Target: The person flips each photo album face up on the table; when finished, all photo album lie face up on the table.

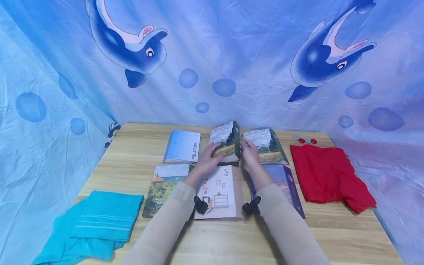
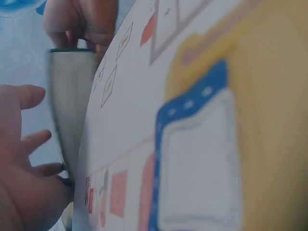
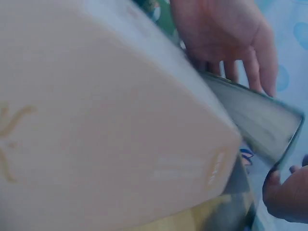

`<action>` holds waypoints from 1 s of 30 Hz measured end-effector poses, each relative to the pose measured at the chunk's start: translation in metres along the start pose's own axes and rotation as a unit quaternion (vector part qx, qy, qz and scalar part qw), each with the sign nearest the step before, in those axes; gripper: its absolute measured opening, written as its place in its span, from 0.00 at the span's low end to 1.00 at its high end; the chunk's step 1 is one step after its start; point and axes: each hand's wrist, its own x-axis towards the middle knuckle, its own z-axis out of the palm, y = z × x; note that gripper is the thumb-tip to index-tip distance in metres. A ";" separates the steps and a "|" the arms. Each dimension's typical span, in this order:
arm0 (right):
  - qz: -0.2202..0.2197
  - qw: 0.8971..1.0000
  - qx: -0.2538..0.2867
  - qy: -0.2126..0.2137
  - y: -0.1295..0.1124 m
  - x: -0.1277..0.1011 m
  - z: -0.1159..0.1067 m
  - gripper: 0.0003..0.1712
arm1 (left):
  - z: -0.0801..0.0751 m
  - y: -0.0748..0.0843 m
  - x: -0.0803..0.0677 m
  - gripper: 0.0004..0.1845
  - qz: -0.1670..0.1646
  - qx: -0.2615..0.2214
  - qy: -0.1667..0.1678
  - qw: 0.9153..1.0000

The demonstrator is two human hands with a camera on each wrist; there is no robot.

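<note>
Both hands, left hand [image 1: 207, 159] and right hand [image 1: 250, 154], grasp the landscape-cover photo album [image 1: 226, 141], standing it upright on the wooden surface [image 1: 232, 239]; steadying it likely comes next.

Head camera high, facing table [image 1: 298, 235]; wrist cameras close, low; all share held book [image 1: 226, 141].

Readable lettering: the word "POLAROID", printed in dark capitals running along the spine edge of the pale blue book [image 1: 183, 146] lying at the back left of the wooden table [image 1: 331, 235]. Print on the other books is illegible.
</note>
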 end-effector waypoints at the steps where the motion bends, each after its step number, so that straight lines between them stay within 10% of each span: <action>1: -0.006 1.000 0.005 0.004 -0.002 0.000 0.000 0.25 | 0.001 0.001 0.000 0.37 0.002 -0.011 -0.004 1.000; 15: -0.060 0.998 -0.027 0.001 -0.028 -0.016 -0.002 0.27 | 0.019 0.029 0.006 0.37 0.021 -0.226 -0.038 0.973; 21: -0.099 0.990 -0.096 0.017 -0.026 -0.024 0.006 0.25 | 0.017 0.035 0.000 0.36 0.044 -0.238 -0.029 0.970; 30: -0.064 0.996 -0.040 -0.050 -0.014 -0.017 0.011 0.31 | 0.003 0.036 -0.008 0.37 0.069 -0.177 0.028 0.981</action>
